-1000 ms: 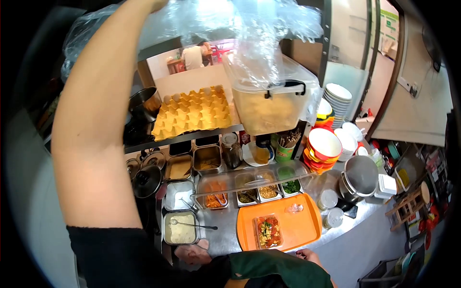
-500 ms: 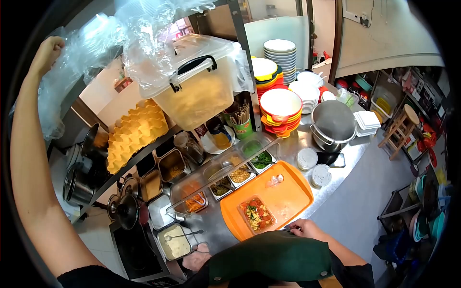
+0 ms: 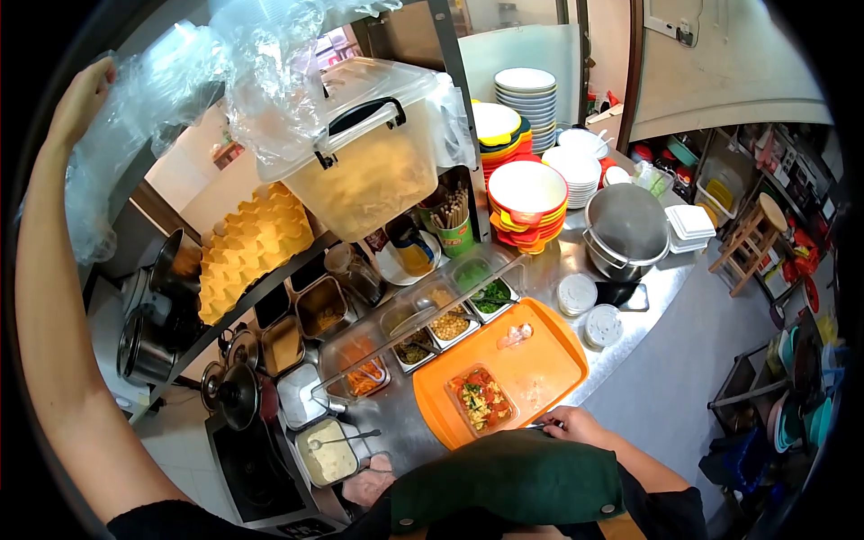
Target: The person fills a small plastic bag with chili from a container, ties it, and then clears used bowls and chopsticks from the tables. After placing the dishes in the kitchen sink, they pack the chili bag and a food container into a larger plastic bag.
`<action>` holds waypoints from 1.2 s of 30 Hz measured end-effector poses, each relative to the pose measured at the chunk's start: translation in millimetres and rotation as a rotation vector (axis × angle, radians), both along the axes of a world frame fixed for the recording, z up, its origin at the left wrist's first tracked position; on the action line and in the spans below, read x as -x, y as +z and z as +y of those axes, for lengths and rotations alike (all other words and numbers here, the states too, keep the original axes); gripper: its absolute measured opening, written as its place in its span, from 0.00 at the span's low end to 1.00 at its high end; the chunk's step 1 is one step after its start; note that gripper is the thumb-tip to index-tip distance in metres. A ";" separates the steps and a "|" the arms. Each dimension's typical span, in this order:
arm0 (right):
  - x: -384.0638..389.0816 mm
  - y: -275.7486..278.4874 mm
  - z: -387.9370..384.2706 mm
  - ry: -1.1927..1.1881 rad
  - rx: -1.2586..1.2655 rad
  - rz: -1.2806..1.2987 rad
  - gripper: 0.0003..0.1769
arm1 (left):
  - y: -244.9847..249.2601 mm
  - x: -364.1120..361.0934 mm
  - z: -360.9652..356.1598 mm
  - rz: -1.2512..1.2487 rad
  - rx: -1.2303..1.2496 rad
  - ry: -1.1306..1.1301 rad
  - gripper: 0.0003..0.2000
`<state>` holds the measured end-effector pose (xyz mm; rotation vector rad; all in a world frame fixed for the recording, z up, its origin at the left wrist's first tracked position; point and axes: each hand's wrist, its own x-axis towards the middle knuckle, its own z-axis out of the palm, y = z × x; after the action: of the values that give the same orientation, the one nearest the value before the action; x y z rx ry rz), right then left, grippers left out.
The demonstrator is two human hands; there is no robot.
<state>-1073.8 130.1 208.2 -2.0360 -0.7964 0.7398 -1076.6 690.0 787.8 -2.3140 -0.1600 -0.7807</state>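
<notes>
My left hand (image 3: 83, 101) is raised high at the upper left, its fingers curled into clear plastic bags (image 3: 184, 67) that hang from above. Low in the view, my right hand (image 3: 576, 427) is closed beside the near edge of an orange tray (image 3: 551, 346). A thin, dark and shiny piece shows at its fingertips; its kind is hidden. On the tray sits a clear plastic container (image 3: 483, 400) of red, yellow and green food. Farther up the tray lies a small crumpled clear plastic piece (image 3: 516, 337).
Food pans with toppings (image 3: 450, 326) line the tray's far side under a clear guard. A large lidded bin (image 3: 369, 171) and an egg carton (image 3: 252, 247) occupy the shelf. Stacked bowls (image 3: 528, 193), a steel pot (image 3: 627, 229) and lidded tubs (image 3: 603, 326) stand at the right.
My left hand has moved slightly up and left at the bags. My right hand stays by the tray edge, with slightly more of the shiny piece showing. The container has not moved.
</notes>
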 end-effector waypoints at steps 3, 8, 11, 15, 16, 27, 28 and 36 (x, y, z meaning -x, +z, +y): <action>-1.6 7.2 2.0 0.016 0.041 -0.008 0.11 | -1.9 1.2 -10.5 -0.011 0.078 0.110 0.09; 3.8 -20.6 -3.8 -0.056 0.074 -0.042 0.09 | -16.0 6.7 -35.6 -0.090 -0.009 0.086 0.12; -1.4 -40.3 -8.2 -0.060 -0.019 0.102 0.08 | -13.2 8.6 -39.1 -0.135 -0.089 0.162 0.14; -0.2 -6.9 3.8 -0.138 0.091 0.342 0.14 | -15.5 5.2 -29.5 -0.348 -0.070 0.245 0.14; -0.5 3.8 9.1 -0.148 0.109 0.346 0.14 | -17.2 3.1 -25.9 -0.455 -0.047 0.290 0.13; 13.2 28.4 15.4 -0.212 0.199 0.353 0.17 | -34.7 -5.4 -22.9 -0.618 -0.100 0.320 0.12; 11.6 15.7 10.8 -0.214 0.203 0.352 0.17 | -35.9 -5.3 -24.9 -0.618 -0.095 0.320 0.12; 10.9 14.8 10.1 -0.183 0.158 0.365 0.17 | -17.4 -4.2 42.1 -0.857 0.027 0.192 0.15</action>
<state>-1084.7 140.2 223.0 -1.9958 -0.3487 1.0548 -1072.4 732.0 770.3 -1.8039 -0.7530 -1.6148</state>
